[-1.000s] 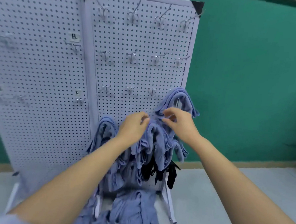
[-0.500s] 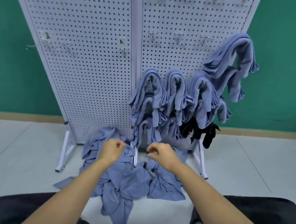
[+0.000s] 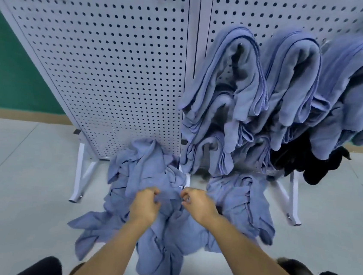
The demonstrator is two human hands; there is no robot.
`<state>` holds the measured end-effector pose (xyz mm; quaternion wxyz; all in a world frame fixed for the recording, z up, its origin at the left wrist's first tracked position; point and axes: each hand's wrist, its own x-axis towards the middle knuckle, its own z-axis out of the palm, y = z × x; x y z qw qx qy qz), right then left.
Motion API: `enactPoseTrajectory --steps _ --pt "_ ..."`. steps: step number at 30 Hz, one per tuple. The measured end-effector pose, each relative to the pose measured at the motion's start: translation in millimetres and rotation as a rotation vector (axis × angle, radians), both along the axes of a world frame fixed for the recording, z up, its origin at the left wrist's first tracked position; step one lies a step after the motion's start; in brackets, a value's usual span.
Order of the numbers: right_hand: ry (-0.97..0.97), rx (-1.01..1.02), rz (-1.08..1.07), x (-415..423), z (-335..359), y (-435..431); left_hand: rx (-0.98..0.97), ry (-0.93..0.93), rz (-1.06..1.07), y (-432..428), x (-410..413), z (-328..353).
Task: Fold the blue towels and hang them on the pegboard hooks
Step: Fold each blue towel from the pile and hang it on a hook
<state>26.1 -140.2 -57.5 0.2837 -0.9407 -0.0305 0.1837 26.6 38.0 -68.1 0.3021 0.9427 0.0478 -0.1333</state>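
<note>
Though crumpled, towel [image 3: 149,174] in both grips [image 3: 145,207] [image 3: 198,206]

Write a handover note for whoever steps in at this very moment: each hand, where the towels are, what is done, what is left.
Left hand: pinches the top edge of a loose towel.
Right hand: pinches the same edge, close beside the left.
Pile: unfolded towels on the floor at the foot of the pegboard.
Done: several folded towels hang on the board's right panel.
Left: lift this towel, fold it, hang it; then repeat for the pile.
</note>
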Motion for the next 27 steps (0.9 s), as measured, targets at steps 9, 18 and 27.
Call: enactPoseTrajectory --steps 9,18,27 --pt "-0.041 -0.217 0.105 38 -49 32 0.177 -0.096 -0.055 2 29 -39" --pt "-0.057 0.327 -0.077 26 2 14 -0.131 -0.231 0.005 3 31 14" --pt "-0.345 0.536 -0.158 9 164 -29 -0.423 -0.294 -0.157 -35 18 194"
